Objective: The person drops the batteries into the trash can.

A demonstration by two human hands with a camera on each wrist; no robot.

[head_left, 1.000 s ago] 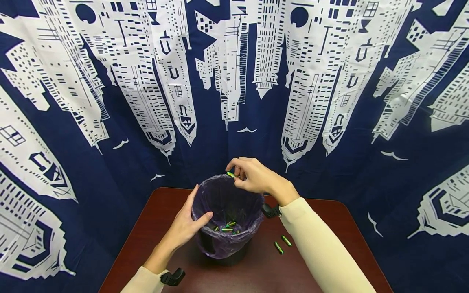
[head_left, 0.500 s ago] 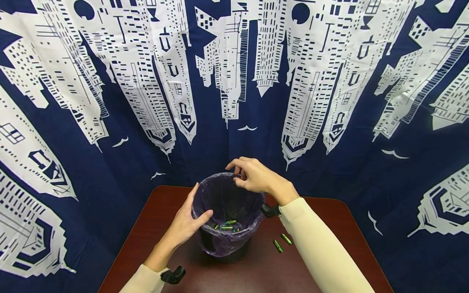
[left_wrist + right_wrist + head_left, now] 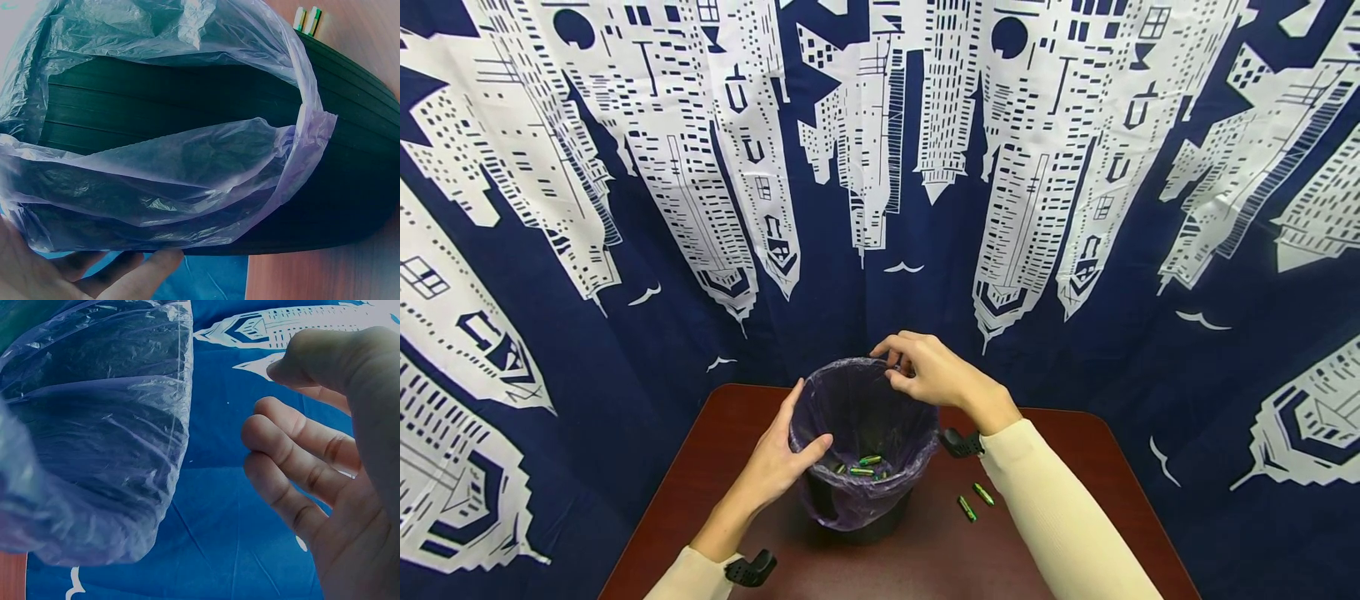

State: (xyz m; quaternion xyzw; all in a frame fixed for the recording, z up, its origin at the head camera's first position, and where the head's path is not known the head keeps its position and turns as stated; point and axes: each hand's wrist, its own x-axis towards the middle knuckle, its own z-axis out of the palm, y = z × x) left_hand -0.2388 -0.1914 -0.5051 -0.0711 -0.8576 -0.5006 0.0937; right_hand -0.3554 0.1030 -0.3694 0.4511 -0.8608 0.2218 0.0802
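Observation:
A dark trash bin lined with a translucent purple plastic bag stands on the table. My left hand holds its left side, thumb over the rim and fingers along the outside. In the left wrist view, the fingers lie against the bin's outer wall. Several small green-and-gold batteries lie inside on the bag. Above the far right rim hovers my right hand, fingers loosely bent, with nothing between them. The right wrist view shows its fingertips apart from the bag's edge.
Two more batteries lie on the reddish-brown table right of the bin, near the right forearm. A navy curtain printed with white buildings hangs close behind the table.
One second ago the right hand pinched a battery over the bin; by half a second ago its fingers were empty. It has since shifted slightly right and down. The left hand stays put.

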